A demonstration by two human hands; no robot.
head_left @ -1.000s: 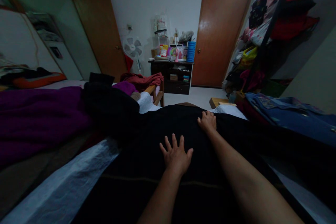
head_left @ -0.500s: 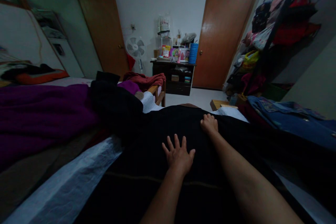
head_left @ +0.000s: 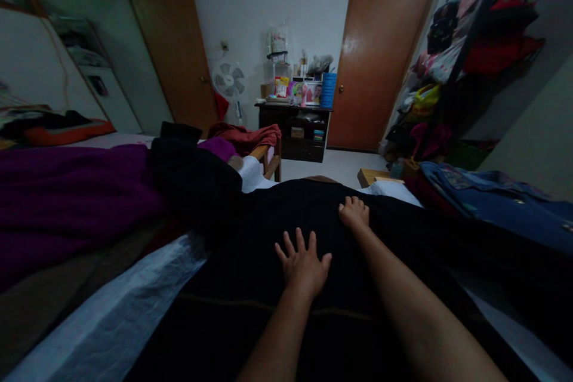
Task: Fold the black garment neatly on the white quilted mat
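A black long-sleeved top (head_left: 286, 209) lies spread on the bed in front of me, one sleeve reaching to each side. A thin pale line crosses its lower part. My left hand (head_left: 304, 265) rests flat on the middle of the cloth, fingers spread wide. Farther forward and to the right, my right hand (head_left: 355, 213) is on the top near its far edge. Its fingers are curled in against the dark cloth, and the fingertips are hidden.
To the left lies a purple cloth (head_left: 76, 197) beside a white sheet (head_left: 147, 304). Folded denim (head_left: 492, 200) is at the right. Beyond stand a wooden bed end (head_left: 278, 158), a fan (head_left: 230, 79), a dark cabinet (head_left: 290, 149) and a door (head_left: 380, 65). Bags hang at the right.
My right hand has shifted very slightly left on the cloth. My left hand stays flat in the same place, and the view has moved a little.
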